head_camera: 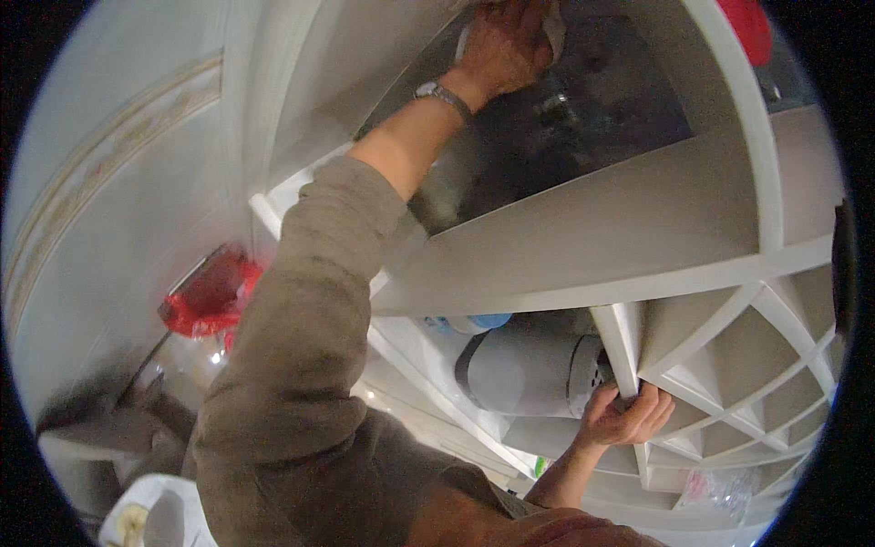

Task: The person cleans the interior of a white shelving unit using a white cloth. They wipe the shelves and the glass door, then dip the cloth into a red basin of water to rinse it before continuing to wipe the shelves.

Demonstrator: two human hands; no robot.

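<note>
My left hand (509, 51), with a watch on its wrist, is stretched far up into a cabinet compartment. It holds a whitish cloth (557, 33) against the dark glossy panel (588, 109) inside; the fingertips are partly cut off by the picture's top edge. Lower right, my right hand (630, 416) grips the front edge of a white upright divider (622, 349), thumb on one side and fingers on the other. Close to that hand, a white cylindrical container or appliance (523, 372) with a dark band and small holes near one end sits in the lower compartment.
A blue-topped container (489, 320) sits behind the cylinder. White lattice shelving (745, 383) spreads to the right, with a clear plastic bag (718, 489) below. A red bag (212, 294) is at left, a white seat-like object (160, 509) lower left, and something red (748, 31) upper right.
</note>
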